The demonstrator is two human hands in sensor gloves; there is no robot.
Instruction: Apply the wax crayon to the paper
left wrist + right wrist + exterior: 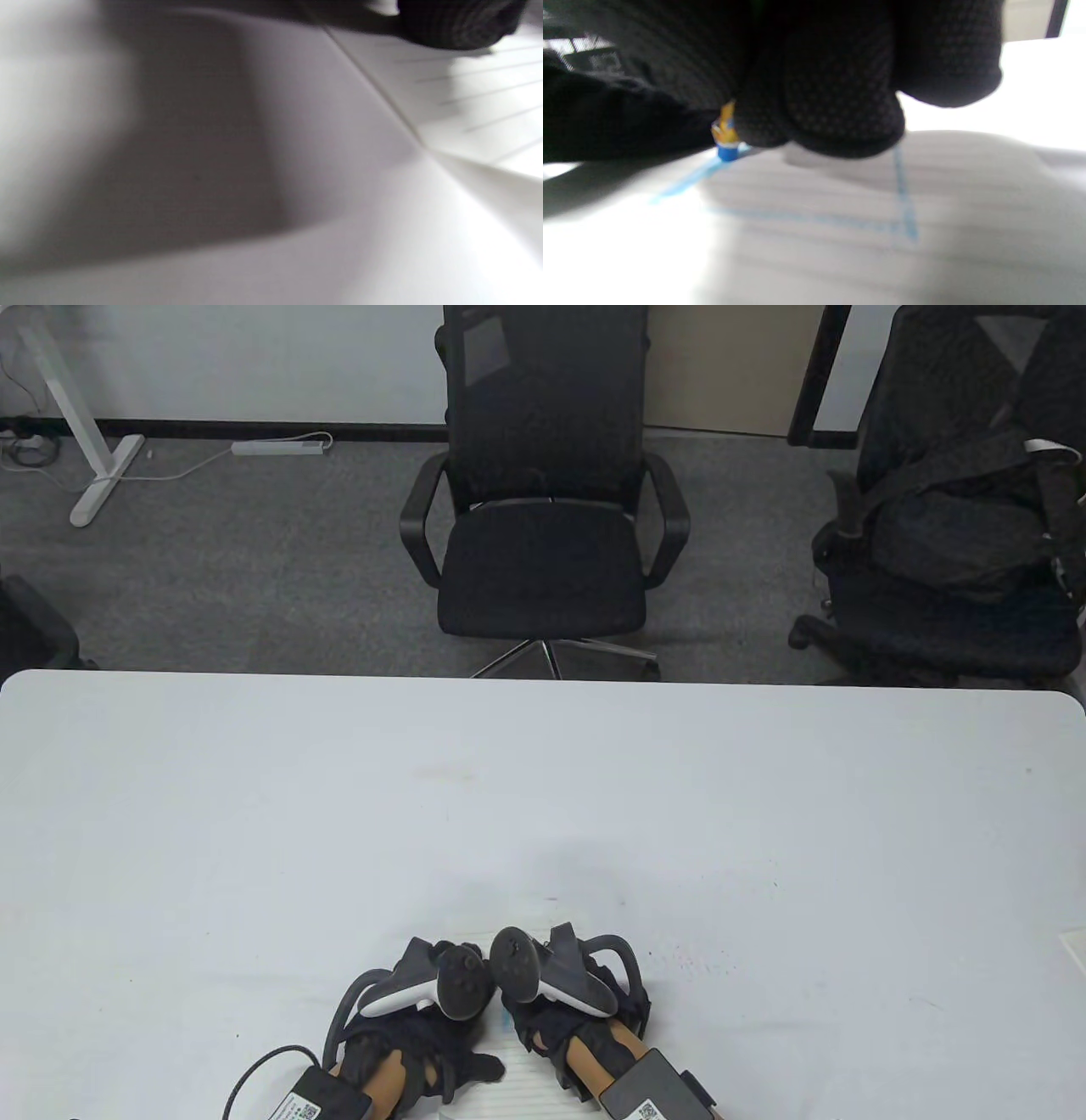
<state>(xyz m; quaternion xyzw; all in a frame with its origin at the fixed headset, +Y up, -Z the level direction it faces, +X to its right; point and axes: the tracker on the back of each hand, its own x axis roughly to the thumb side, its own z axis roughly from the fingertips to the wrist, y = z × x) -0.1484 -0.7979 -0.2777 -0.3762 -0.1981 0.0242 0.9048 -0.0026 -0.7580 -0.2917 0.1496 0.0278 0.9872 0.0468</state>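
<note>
The right hand (823, 84) pinches a short blue crayon (727, 144), its tip on the lined paper (840, 254) beside pale blue strokes, while the left hand (407, 1052) rests flat on the paper's left side; the brittle, waxy stub likely needs a low, gentle grip.

Most of the crayon (728, 135) was hidden inside the gloved right hand (823, 76); the lined paper (517, 1073) was largely covered by both hands.

The black-gloved left hand (416, 1052) and black-gloved right hand (568, 1035) are lying close together on the lined white paper (522, 1069), blocking each other sideways. Beyond their fingers, the white table (543, 797) is lying open.
</note>
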